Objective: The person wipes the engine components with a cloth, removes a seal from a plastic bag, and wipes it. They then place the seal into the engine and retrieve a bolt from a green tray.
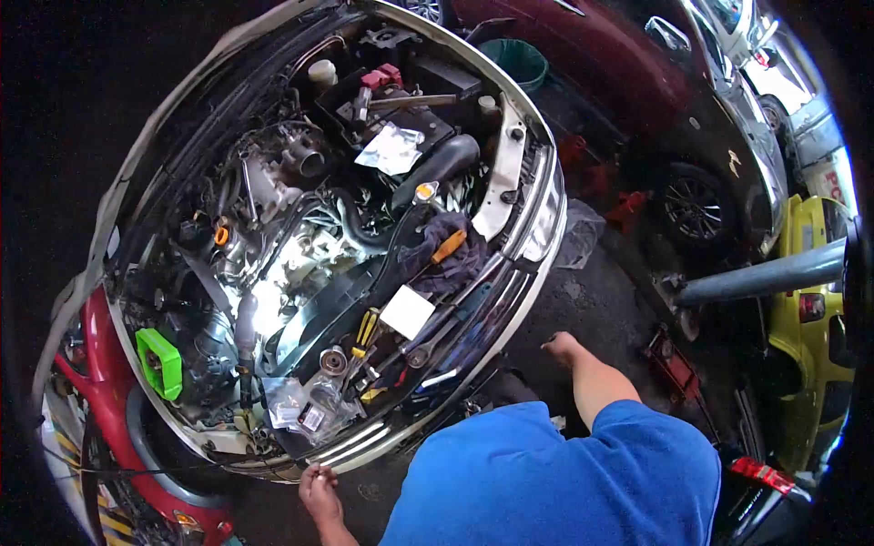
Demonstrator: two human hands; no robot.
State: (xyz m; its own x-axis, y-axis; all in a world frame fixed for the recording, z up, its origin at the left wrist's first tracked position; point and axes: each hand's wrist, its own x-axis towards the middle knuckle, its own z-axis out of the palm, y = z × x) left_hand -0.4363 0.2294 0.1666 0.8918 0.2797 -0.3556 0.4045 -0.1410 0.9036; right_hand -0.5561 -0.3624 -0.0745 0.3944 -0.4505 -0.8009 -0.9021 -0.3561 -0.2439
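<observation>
I look down into the open engine bay of a car. My left hand is at the lower front lip of the bumper, fingers curled with the tips against its edge. My right hand hangs apart from the car over the dark floor, fingers loose and holding nothing. On the front panel lie yellow-handled pliers, a white card, a wrench and clear plastic bags. An orange-handled screwdriver rests on a dark rag.
A green part sits at the bay's left side. A battery with a red terminal cover is at the back. To the right stand a maroon car, a yellow car, a grey pipe and a red floor jack. A green bucket stands behind.
</observation>
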